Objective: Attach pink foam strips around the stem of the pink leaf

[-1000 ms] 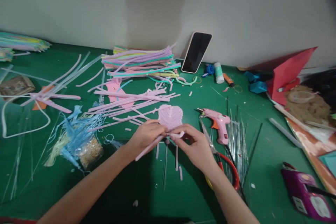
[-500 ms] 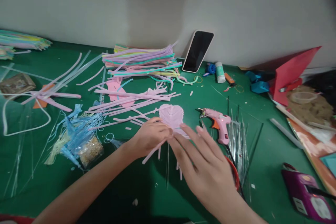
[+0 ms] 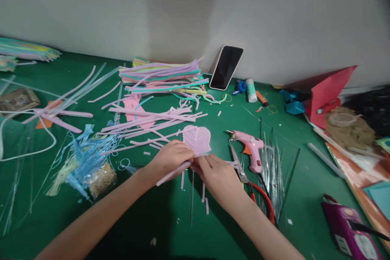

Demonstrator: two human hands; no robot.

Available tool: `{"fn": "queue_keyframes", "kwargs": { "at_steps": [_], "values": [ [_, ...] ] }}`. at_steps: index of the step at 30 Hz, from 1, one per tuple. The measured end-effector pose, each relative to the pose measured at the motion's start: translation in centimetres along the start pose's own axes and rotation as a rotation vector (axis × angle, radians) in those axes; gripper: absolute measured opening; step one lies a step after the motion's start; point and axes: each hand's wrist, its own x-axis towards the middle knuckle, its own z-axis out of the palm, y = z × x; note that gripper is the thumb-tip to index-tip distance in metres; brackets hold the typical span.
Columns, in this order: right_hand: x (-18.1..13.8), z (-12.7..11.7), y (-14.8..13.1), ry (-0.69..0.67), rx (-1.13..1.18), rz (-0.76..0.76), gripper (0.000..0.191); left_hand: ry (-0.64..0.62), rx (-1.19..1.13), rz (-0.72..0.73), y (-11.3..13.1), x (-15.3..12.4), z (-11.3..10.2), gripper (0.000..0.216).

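Note:
My left hand (image 3: 170, 159) and my right hand (image 3: 221, 176) meet at the middle of the table, fingers closed. Between their fingertips they pinch a lilac pipe cleaner (image 3: 172, 174), whose loose end sticks out toward the lower left. Just beyond the fingers lies a lilac petal-shaped piece (image 3: 196, 140) with ribs and a ragged edge. Its lower part is hidden by my hands. Short lilac pieces (image 3: 206, 206) lie below them. Close to my right hand are red-handled scissors (image 3: 240, 170) and a pink glue gun (image 3: 252, 146).
Behind my hands lie loose lilac pipe cleaners (image 3: 170, 117) and a multicoloured bundle (image 3: 164, 71). A phone (image 3: 227, 67) leans on the wall. Blue tassels (image 3: 85, 146) and a bag of gold beads (image 3: 102, 180) are left; clear sticks (image 3: 271, 174) and a purple box (image 3: 350, 227) are right.
My right hand's fingers, spread before, have closed in beside my left hand at the lilac pipe cleaner. The scissors now show more fully. The view has shifted slightly.

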Motion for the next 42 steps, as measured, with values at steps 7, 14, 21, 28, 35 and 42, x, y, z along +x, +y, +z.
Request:
{"fn": "queue_keyframes", "kwargs": {
  "at_steps": [7,14,21,28,35,42],
  "values": [
    [0.0,0.4,1.4,-0.148,0.24,0.087,0.003,0.014,-0.078,0.03,-0.2,-0.2,-0.4,0.02],
    [0.3,0.7,1.9,-0.108,0.272,0.002,0.012,0.01,-0.108,0.046,-0.6,-1.0,-0.5,0.019],
    [0.5,0.9,2.1,-0.12,0.262,0.03,0.013,0.117,0.081,-0.115,-0.9,-2.2,-5.6,0.029],
    [1.0,0.7,1.3,-0.146,0.179,0.06,0.01,0.065,0.462,-0.082,4.7,0.7,-5.4,0.016],
    [1.1,0.9,1.5,-0.121,0.3,0.096,0.011,0.075,0.618,-0.182,4.1,0.2,0.3,0.021],
    [0.1,1.8,2.6,-0.006,0.608,0.154,0.015,0.062,0.396,-0.161,1.7,-0.9,0.2,0.022]
  ]
}}
